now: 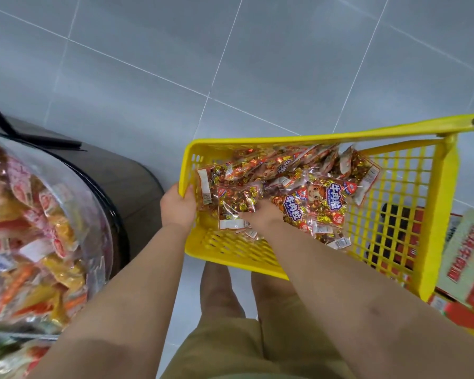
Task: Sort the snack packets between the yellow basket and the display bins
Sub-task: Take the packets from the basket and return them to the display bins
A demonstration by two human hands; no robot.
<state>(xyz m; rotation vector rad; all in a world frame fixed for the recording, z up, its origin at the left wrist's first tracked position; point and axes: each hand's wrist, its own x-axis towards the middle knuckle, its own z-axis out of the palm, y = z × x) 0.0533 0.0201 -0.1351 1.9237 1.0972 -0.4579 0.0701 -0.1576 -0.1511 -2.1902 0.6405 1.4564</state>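
A person's left grip [177,207] closes around the near-left corner rim of the yellow basket [230,258], fingers wrapped over the edge and wrist straight. The basket is held tilted above a grey tiled floor [257,64].

The snack packets [329,198] lie heaped across the basket's far half. They are clear wrappers filled with gold and red foil-wrapped pieces. Several carry a cartoon face and the characters 牛肉粒 in white on blue. A line of smaller lettering under the characters is too fine to read. White barcode stickers sit on the ends of many packets, their digits illegible.

The right grip [260,214] reaches in from the near side, forearm stretched over the basket's near wall and palm down. Its fingers rest on the lower edge of one clear packet [237,203] at the left of the heap. Whether those fingers are closed on that packet or only lying on it cannot be made out, as the fingertips are lost among the wrappers.

At the left stands a rounded clear display bin [101,214] piled with red, orange and yellow wrappers, their print blurred. At the right edge, beyond the basket, sit red and cream cartons [471,258] with red lettering smeared past reading.
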